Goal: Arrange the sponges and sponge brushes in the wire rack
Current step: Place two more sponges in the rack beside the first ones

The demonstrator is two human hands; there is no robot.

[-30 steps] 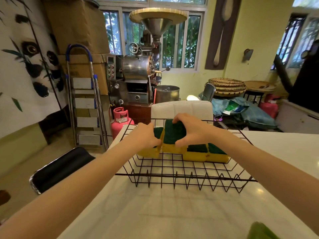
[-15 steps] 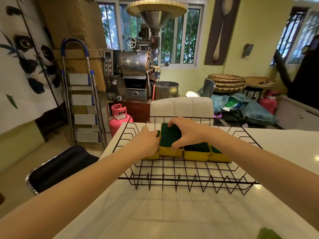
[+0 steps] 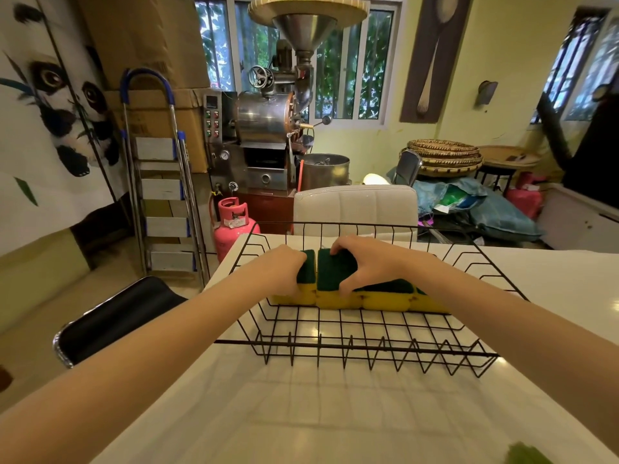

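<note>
A black wire rack [image 3: 368, 346] stands on the white table [image 3: 268, 413]. Inside it, a row of several yellow sponges with green scrub tops [image 3: 385, 296] lies flat along the far side. My left hand [image 3: 281, 267] grips the leftmost sponge [image 3: 307, 272] at the row's left end. My right hand [image 3: 361, 259] pinches the second sponge [image 3: 335, 274] from above, thumb at its front and fingers over its back edge. Both sponges sit level with the others in the row.
A green object [image 3: 526, 455] shows at the table's bottom right corner. Beyond the table are a white padded chair back [image 3: 355, 205], a pink gas cylinder [image 3: 232, 222], a step ladder [image 3: 160, 182] and a black seat [image 3: 114, 313] at the left.
The second sponge was tilted up in my right hand a second ago; it now lies lowered flat into the row. Both hands have stayed on the left sponges.
</note>
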